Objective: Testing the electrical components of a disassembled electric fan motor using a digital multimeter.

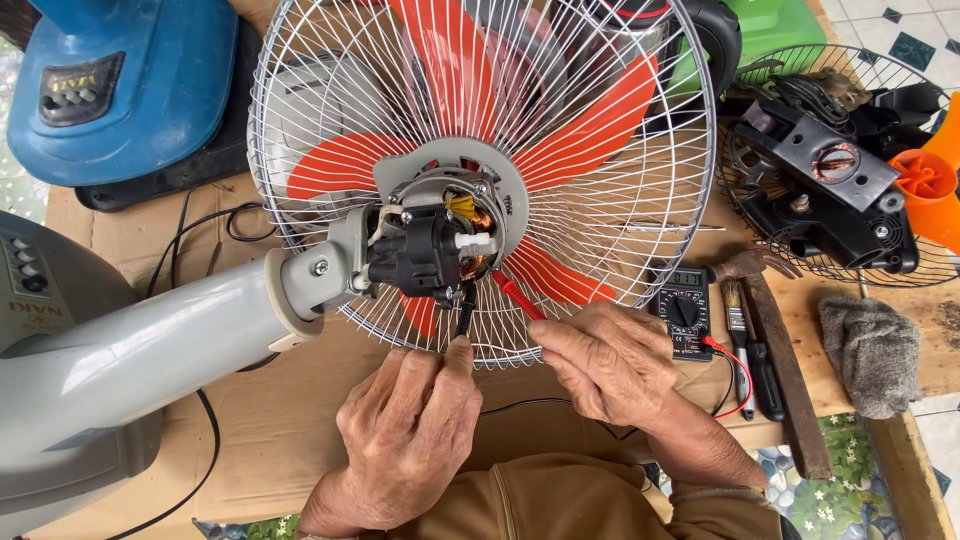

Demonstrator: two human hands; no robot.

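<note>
A grey stand fan [140,350] lies on its side, its white wire guard [480,170] and orange blades [590,120] facing away. The rear cover is off, so the motor [430,245] with copper windings shows. My left hand [410,430] pinches a black test probe [463,318] whose tip points up at the motor's underside. My right hand [615,365] grips a red test probe [515,295], its tip also aimed at the motor. A small black multimeter [685,312] lies just right of my right hand, with red and black leads plugged in.
A blue fan base [120,90] stands at the top left. At right a second wire guard [830,160] holds a dismantled black motor housing and an orange blade hub [925,180]. A hammer [780,350], paintbrush [738,325] and grey cloth [872,350] lie on the wooden bench.
</note>
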